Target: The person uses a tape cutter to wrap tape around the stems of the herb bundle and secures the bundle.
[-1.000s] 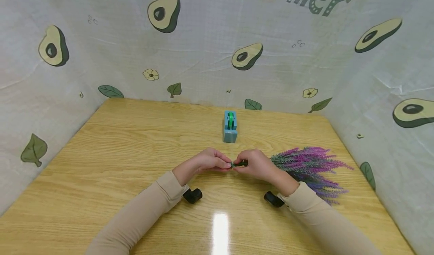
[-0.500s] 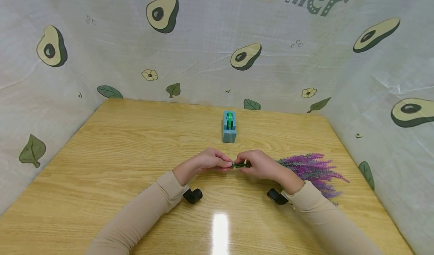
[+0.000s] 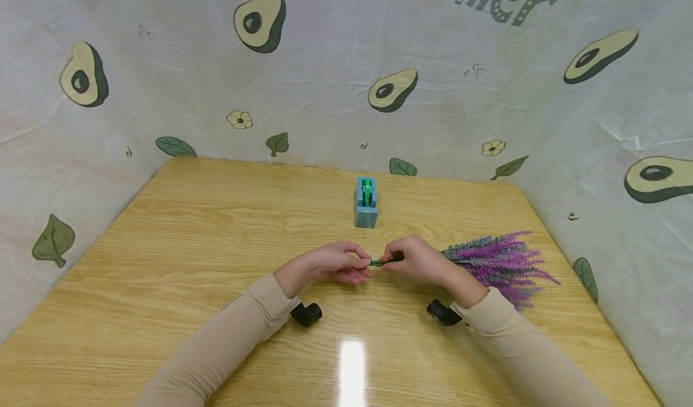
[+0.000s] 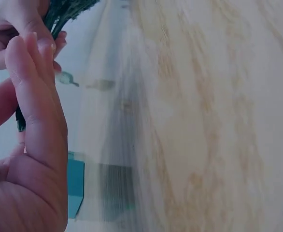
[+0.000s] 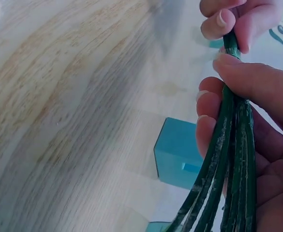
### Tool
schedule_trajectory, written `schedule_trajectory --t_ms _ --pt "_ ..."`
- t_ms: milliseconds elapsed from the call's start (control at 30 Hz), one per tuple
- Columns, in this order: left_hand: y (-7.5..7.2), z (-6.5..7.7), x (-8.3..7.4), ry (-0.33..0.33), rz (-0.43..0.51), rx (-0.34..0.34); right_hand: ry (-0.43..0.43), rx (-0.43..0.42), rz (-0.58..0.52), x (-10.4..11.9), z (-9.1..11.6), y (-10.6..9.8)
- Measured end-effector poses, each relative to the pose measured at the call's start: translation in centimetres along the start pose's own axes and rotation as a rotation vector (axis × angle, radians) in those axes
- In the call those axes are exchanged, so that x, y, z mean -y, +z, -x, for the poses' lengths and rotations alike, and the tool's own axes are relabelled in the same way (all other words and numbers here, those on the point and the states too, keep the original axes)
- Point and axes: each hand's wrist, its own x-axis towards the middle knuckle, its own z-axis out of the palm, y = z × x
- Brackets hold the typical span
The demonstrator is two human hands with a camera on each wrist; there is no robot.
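Note:
A bunch of purple artificial lavender (image 3: 500, 266) extends to the right from my right hand (image 3: 418, 261), its flower heads beyond the wrist. The right thumb and fingers grip the green stems (image 5: 226, 159), which fan out below that hand in the right wrist view. At the stems' bound-together end, my left hand (image 3: 337, 263) pinches the tip, just left of the right hand. The left hand's other fingers (image 4: 37, 92) are extended rather than curled. Behind both hands stands a blue tape dispenser (image 3: 366, 217) with a green roll (image 3: 367, 189), touched by neither hand.
Everything is on a wooden table (image 3: 243, 208). A pale cloth (image 3: 325, 52) printed with avocados and leaves hangs along the back and sides. Black wrist cameras, such as the left one (image 3: 307, 314), sit under both forearms.
My right hand has shifted slightly right along the stems, showing more green between the hands. The lavender heads have swung and turned. The left hand's lower fingers have spread. The dispenser has stayed put.

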Motion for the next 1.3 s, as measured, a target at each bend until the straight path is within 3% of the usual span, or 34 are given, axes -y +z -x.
schedule_trajectory --t_ms 233,567,733,1000,1300 --pt "0.1 0.0 0.2 0.034 0.17 0.032 -0.002 0.009 -0.029 0.1 -0.2 -0.1" --pt "0.1 -0.3 0.8 0.103 0.296 -0.037 0.009 -0.011 -0.018 0.2 -0.3 0.0" --pt "0.3 -0.5 0.9 0.094 0.347 -0.051 0.005 -0.025 -0.011 0.0 -0.3 0.1" --pt "0.8 -0.6 0.7 0.069 0.399 -0.079 0.005 -0.031 -0.017 -0.1 -0.3 0.3" --pt "0.7 -0.9 1.1 0.075 0.369 -0.102 -0.007 -0.025 -0.015 0.0 -0.2 0.4"
